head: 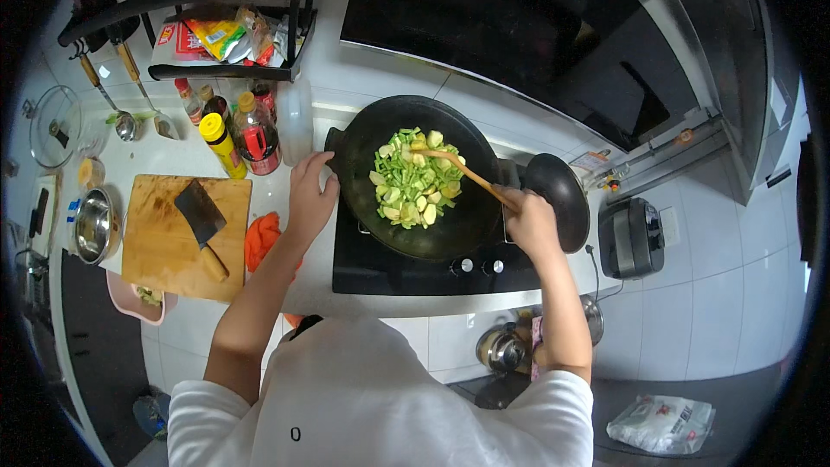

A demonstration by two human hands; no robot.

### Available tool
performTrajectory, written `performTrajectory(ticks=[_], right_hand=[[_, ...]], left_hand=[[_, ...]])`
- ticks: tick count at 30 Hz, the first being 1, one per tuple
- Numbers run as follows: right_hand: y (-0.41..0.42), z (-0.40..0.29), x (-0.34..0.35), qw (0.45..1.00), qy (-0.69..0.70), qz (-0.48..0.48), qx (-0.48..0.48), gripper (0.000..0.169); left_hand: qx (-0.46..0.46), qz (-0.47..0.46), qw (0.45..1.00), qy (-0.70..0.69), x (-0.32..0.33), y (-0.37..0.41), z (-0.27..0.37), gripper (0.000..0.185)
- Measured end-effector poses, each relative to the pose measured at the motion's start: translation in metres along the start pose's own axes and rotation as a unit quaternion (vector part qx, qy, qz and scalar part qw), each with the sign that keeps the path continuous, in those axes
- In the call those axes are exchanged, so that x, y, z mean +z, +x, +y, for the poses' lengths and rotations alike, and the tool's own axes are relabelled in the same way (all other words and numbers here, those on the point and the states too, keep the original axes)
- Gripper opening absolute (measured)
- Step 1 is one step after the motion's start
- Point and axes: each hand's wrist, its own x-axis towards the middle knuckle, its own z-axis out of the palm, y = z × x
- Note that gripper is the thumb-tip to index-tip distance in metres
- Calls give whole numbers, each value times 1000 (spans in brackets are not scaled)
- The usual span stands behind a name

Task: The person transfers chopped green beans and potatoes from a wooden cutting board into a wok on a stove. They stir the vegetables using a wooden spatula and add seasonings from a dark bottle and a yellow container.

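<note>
A large dark wok (pixel 447 233) sits on the left part of a black gas stove (pixel 389 279). Chopped green vegetable pieces and pale yellow slices (pixel 415 178) lie heaped in its middle. My right hand (pixel 532 217) grips the handle of a wooden spatula (pixel 476 178), whose far end rests in the vegetables. My left hand (pixel 313 191) is at the wok's left side, fingertips at its small ear handle (pixel 334 140); whether the fingers close around that handle cannot be told.
Left of the stove are an orange cloth (pixel 261 240), sauce bottles (pixel 255 133) and a wooden cutting board (pixel 149 233) bearing a cleaver (pixel 201 214). A steel bowl (pixel 93 227) stands beyond the board. A second dark pan (pixel 559 201) is at the stove's right, near a rice cooker (pixel 630 240).
</note>
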Motion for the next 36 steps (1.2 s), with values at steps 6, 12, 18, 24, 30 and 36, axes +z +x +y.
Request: performTrajectory(ticks=[6,12,18,24,30,36], right_hand=[[-13,-10,28,995,-16,-86,-50,54],[5,-1,-70,993,-1,-104,50,32],[57,43,-76,935,74,-261,227,28],[76,60,0,891,294,-276,207,24],[103,48,-35,971,58,-228,-39,26],[152,52,-48,968,0,-225,111,21]], left_hand=[[-18,-18,1000,-8,-4,-2,5,37],[-20,-10,1000,0,-3,-2,4,38],[-26,-11,1000,-9,3,0,3,37],[-32,-6,999,-14,6,-1,3,38],[-23,7,1000,1,1,0,-3,39],[-32,13,999,1,-3,-2,0,38]])
